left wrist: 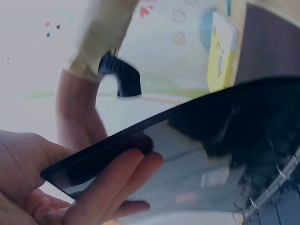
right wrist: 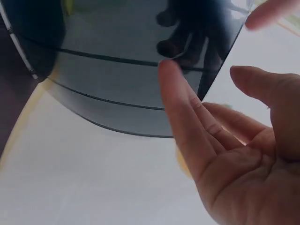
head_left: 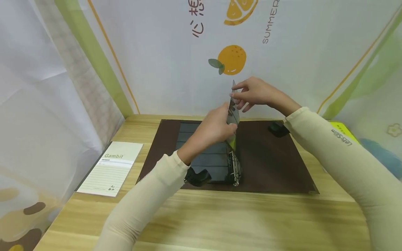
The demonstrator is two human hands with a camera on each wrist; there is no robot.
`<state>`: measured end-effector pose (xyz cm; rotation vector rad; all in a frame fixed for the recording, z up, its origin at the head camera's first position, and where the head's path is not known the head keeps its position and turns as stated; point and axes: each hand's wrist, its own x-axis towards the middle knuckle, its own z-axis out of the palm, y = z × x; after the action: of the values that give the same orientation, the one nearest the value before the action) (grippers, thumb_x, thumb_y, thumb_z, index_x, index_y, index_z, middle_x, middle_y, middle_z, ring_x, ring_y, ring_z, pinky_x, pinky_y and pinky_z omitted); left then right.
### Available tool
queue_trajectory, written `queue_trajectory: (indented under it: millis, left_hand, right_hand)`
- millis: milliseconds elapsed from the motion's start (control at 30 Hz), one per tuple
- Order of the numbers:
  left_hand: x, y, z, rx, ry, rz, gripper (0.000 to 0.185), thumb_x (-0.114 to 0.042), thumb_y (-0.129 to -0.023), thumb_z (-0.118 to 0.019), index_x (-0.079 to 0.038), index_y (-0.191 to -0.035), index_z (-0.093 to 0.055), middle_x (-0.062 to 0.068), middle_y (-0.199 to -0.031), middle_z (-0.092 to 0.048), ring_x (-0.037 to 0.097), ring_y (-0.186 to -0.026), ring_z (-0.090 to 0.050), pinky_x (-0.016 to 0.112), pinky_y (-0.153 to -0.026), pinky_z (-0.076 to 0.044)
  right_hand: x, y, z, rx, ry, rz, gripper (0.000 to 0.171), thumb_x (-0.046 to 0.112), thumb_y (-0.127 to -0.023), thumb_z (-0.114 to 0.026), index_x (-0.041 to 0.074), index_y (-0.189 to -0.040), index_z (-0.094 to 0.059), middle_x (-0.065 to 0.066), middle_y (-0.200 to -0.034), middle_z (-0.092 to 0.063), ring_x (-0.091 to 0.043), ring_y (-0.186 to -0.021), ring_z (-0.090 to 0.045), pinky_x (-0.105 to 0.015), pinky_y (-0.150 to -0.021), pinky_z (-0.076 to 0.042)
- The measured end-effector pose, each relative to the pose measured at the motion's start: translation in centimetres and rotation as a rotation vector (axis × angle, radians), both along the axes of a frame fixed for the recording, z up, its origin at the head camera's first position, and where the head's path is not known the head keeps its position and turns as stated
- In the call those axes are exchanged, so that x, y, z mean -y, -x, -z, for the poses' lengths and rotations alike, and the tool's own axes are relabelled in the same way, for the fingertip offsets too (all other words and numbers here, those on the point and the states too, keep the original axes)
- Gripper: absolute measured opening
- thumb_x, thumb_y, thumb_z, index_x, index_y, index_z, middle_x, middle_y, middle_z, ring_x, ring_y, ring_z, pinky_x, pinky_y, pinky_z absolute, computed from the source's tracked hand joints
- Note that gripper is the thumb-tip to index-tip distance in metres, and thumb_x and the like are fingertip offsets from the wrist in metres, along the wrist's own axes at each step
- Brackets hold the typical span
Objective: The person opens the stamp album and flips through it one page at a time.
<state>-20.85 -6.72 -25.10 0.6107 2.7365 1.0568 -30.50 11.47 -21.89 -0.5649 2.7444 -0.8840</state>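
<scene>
Hands both pinch the dark page point(head_left: 232, 115) (upright over the binder point(head_left: 267, 157)): left hand point(head_left: 215, 127) low, right hand point(head_left: 251, 92) high.

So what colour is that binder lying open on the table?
Dark brown binder, with smoky grey plastic sleeves; the head view shows it best.

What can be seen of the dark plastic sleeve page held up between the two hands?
The sleeve page is a dark, smoky, see-through plastic sheet, glossy, with thin horizontal seams dividing it into pockets. It stands nearly upright over the metal rings of the open brown binder, bowing slightly. The left hand grips its lower part; the right hand pinches its top edge with its fingers.
</scene>
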Motion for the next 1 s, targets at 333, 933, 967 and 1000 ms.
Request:
queue_trajectory:
  millis: [333,933,967,1000]
  left_hand:
    - [3.9,-0.4,2.4,0.009,-0.064,-0.145,0.064,-0.009,-0.097,-0.055,-0.013,-0.158,-0.035,0.015,-0.139,-0.063,0.026,-0.085,-0.071,0.024,-0.044,-0.028]
    - [7.1,-1.3,4.7,0.042,-0.132,-0.204,0.068,-0.008,-0.096,-0.061,-0.017,-0.158,-0.036,0.025,-0.131,-0.065,0.01,-0.039,-0.027,0.024,-0.045,-0.032]
    - [7.2,-1.3,4.8,0.046,-0.136,-0.21,0.068,-0.008,-0.096,-0.061,-0.017,-0.158,-0.036,0.025,-0.131,-0.066,0.01,-0.039,-0.028,0.024,-0.045,-0.032]
    - [7.3,-1.2,4.9,0.05,-0.139,-0.216,0.068,-0.008,-0.096,-0.062,-0.017,-0.158,-0.037,0.024,-0.13,-0.066,0.011,-0.039,-0.029,0.025,-0.046,-0.033]
  right_hand:
    - [-5.8,0.5,6.2,-0.019,-0.282,-0.119,0.061,0.029,-0.103,-0.058,-0.008,-0.149,-0.043,-0.03,-0.132,-0.063,-0.044,-0.119,-0.063,-0.054,-0.097,-0.053]
    - [-11.9,-1.0,15.9,0.287,-0.417,-0.066,0.122,0.054,-0.079,-0.082,-0.001,-0.161,-0.01,-0.038,-0.162,0.005,-0.062,-0.148,0.003,-0.077,-0.114,-0.015]
    - [-11.9,-0.9,15.9,0.288,-0.415,-0.062,0.122,0.053,-0.079,-0.082,-0.001,-0.161,-0.01,-0.038,-0.162,0.006,-0.062,-0.148,0.003,-0.077,-0.114,-0.015]
    - [-11.9,-0.8,16.0,0.288,-0.414,-0.061,0.122,0.054,-0.079,-0.082,-0.001,-0.161,-0.01,-0.038,-0.162,0.006,-0.062,-0.148,0.004,-0.077,-0.114,-0.014]
